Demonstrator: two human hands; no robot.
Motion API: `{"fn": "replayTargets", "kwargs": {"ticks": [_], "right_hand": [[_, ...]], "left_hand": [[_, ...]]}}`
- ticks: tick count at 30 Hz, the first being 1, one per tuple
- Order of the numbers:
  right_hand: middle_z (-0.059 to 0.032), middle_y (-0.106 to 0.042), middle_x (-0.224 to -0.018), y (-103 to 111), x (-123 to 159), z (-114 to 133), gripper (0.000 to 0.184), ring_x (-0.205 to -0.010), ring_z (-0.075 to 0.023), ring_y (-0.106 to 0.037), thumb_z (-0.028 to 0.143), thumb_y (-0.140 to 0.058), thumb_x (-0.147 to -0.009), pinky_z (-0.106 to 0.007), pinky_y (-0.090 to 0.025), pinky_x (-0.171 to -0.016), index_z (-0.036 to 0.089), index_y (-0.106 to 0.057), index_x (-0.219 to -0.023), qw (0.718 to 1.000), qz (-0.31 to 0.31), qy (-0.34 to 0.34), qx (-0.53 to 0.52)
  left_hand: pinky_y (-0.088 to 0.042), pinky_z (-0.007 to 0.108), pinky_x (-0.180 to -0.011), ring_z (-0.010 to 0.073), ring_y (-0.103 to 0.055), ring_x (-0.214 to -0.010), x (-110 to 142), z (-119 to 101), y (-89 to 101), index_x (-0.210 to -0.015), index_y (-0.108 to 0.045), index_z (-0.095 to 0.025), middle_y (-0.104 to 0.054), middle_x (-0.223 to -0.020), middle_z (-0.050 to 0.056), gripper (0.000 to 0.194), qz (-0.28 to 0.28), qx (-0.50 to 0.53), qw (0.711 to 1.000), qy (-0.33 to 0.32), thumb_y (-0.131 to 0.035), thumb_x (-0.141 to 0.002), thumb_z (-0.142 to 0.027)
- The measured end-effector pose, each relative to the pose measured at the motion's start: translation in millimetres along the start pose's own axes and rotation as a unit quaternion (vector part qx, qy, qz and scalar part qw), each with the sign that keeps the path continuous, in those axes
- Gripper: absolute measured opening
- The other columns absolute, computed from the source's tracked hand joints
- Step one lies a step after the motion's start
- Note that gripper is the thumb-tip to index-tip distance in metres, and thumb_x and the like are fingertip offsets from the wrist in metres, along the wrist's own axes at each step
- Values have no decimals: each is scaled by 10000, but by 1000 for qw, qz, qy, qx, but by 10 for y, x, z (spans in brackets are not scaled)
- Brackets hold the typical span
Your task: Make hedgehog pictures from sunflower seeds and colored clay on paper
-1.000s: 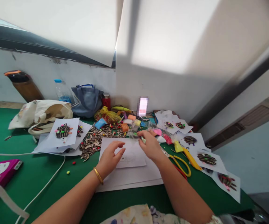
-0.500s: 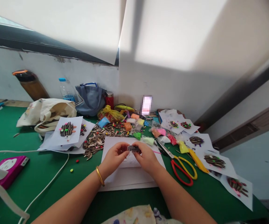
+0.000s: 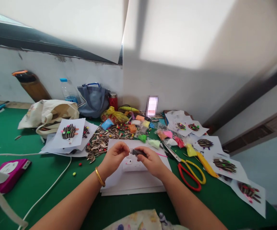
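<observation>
My right hand (image 3: 151,160) grips a dark grey lump of modelling clay (image 3: 137,152) between thumb and fingers, above the paper. Just left of it, my left hand (image 3: 114,157) is closed in a pinch at fingertip level; whatever may be between those fingertips is too small to make out. Beneath both hands lies a white sheet (image 3: 115,183) on other sheets. A small drawn or stuck-on eye (image 3: 129,162) shows on a smaller paper there, partly covered by the hands.
Sunflower seeds (image 3: 97,145) are heaped behind the paper, beside clay packets (image 3: 155,143) in several colours. Scissors (image 3: 186,171) with red and yellow handles and a yellow cutter (image 3: 207,164) lie at the right. Seed-covered pictures (image 3: 225,165) line the right edge; a white cable (image 3: 49,191) crosses the left.
My left hand has drawn away to the left from the dark clay, which stays in my right hand. The eye on the paper has come into sight between the hands.
</observation>
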State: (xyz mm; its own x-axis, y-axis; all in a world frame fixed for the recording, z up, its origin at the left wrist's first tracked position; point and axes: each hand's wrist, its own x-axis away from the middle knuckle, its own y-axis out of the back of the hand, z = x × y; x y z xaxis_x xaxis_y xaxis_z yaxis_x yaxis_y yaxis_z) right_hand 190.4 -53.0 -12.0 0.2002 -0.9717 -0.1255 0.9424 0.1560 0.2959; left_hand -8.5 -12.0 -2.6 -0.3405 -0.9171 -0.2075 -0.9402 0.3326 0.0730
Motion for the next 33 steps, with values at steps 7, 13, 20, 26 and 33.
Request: {"fn": "replayTargets", "kwargs": {"ticks": [7, 13, 20, 26, 33], "right_hand": [[3, -664, -783, -26, -24, -60, 189, -701, -151, -601, 241, -638, -788, -268, -460, -655, 194, -646, -971, 999, -38, -31, 16], [9, -657, -699, 0, -35, -112, 82, -653, -151, -610, 237, -609, -820, -256, -439, -623, 200, -654, -878, 995, -59, -24, 75], [11, -633, -673, -14, -16, 3, 151, -681, -152, -578, 216, -549, -876, -257, -390, -653, 208, -652, -766, 985, -19, 27, 167], [14, -598, -691, -32, -7, 70, 240, -673, -139, -552, 235, -455, -944, -244, -388, -650, 203, -617, -771, 987, 20, 51, 150], [10, -600, -706, -36, -32, 27, 271, -691, -141, -546, 286, -440, -971, -244, -396, -649, 202, -613, -781, 984, 19, 59, 164]], "left_hand": [[-512, 325, -797, 180, -619, -841, -15, 61, 48, -876, -681, -201, -677, -878, 39, 112, 5, -162, 985, -57, -599, -837, -267], [-522, 310, -783, 179, -611, -875, -15, -3, 61, -1051, -696, -213, -637, -979, 62, 239, 75, -226, 967, -85, -606, -830, -212], [-502, 344, -864, 194, -591, -929, 39, 6, 21, -1075, -678, -239, -605, -991, 47, 257, 88, -282, 950, -106, -652, -821, -207], [-485, 339, -850, 204, -588, -939, 79, -28, -26, -1050, -661, -226, -624, -995, 61, 194, 85, -332, 929, -137, -621, -861, -243], [-459, 356, -802, 216, -589, -862, 84, 14, 2, -974, -668, -218, -659, -897, 72, 149, 47, -414, 890, -188, -595, -894, -321]]}}
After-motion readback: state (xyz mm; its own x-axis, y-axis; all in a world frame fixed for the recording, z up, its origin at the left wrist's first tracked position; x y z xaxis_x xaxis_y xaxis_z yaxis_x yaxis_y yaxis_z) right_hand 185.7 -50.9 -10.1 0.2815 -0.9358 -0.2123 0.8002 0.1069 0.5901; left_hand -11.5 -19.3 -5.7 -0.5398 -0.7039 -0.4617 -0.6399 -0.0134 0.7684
